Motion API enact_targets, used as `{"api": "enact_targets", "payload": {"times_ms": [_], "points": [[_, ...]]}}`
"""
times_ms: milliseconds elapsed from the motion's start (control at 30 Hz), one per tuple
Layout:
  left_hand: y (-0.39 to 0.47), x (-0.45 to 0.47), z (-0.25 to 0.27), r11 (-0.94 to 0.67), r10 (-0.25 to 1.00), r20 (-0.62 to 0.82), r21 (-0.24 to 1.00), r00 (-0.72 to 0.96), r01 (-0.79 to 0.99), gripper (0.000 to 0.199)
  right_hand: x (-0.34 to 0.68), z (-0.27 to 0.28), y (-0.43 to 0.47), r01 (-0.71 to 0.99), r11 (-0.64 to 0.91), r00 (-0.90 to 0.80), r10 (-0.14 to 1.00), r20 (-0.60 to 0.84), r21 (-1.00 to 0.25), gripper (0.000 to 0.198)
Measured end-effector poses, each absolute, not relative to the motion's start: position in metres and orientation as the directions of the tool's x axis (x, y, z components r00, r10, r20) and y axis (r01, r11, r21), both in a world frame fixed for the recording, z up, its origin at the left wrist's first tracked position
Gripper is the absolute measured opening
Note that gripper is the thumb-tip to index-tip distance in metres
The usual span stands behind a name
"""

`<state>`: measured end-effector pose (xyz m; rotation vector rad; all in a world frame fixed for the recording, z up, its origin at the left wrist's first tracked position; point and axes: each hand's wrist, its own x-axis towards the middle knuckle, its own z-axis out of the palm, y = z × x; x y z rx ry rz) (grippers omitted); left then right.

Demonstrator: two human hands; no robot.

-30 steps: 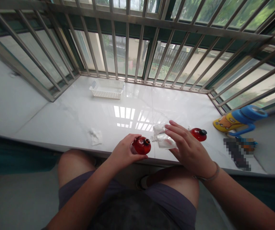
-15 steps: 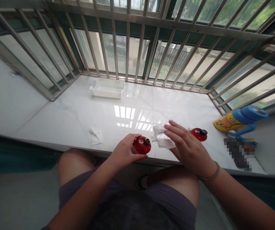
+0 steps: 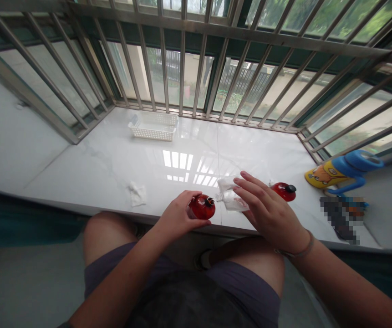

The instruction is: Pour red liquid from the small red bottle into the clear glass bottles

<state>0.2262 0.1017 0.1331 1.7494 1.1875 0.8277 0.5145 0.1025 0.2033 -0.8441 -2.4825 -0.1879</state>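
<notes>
My left hand (image 3: 178, 215) is wrapped round a red bottle (image 3: 202, 208), which has a black top with a small opening. In my right hand (image 3: 267, 212) lies a clear bottle (image 3: 234, 200), tipped on its side with the neck pointing left at the red bottle's top. A small gap seems to part the neck from that top. My right fingers stretch over the clear bottle, and its far end is hidden behind them. Just beyond my right hand stands a second red bottle (image 3: 283, 191) with a black cap.
A white plastic basket (image 3: 153, 133) stands at the back of the white marbled sill (image 3: 100, 168). A crumpled tissue (image 3: 136, 194) lies at front left. On the right are a blue and yellow tumbler (image 3: 342, 169) and a blurred dark object (image 3: 339, 221). Metal bars (image 3: 182, 68) line the window.
</notes>
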Motion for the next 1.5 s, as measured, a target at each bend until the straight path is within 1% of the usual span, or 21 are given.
{"api": "enact_targets", "payload": {"times_ms": [433, 733, 1033, 1233, 1500], "points": [[0.102, 0.228, 0.131, -0.195, 0.943, 0.063, 0.902, 0.328, 0.386, 0.078, 0.518, 0.206, 0.103, 0.602, 0.798, -0.692, 0.527, 0.493, -0.009, 0.068], [0.103, 0.229, 0.129, -0.199, 0.941, 0.067, 0.901, 0.330, 0.386, 0.078, 0.517, 0.211, 0.104, 0.586, 0.809, -0.721, 0.495, 0.484, 0.046, 0.066], [0.105, 0.233, 0.130, -0.193, 0.946, 0.069, 0.905, 0.316, 0.379, 0.077, 0.518, 0.214, 0.105, 0.583, 0.810, -0.734, 0.487, 0.474, 0.071, 0.066], [0.105, 0.239, 0.134, -0.175, 0.956, 0.068, 0.915, 0.287, 0.364, 0.080, 0.519, 0.222, 0.107, 0.582, 0.807, -0.741, 0.473, 0.477, 0.102, 0.063], [0.107, 0.241, 0.136, -0.174, 0.955, 0.075, 0.926, 0.289, 0.336, 0.079, 0.520, 0.229, 0.109, 0.582, 0.803, -0.746, 0.462, 0.480, 0.131, 0.058]]}}
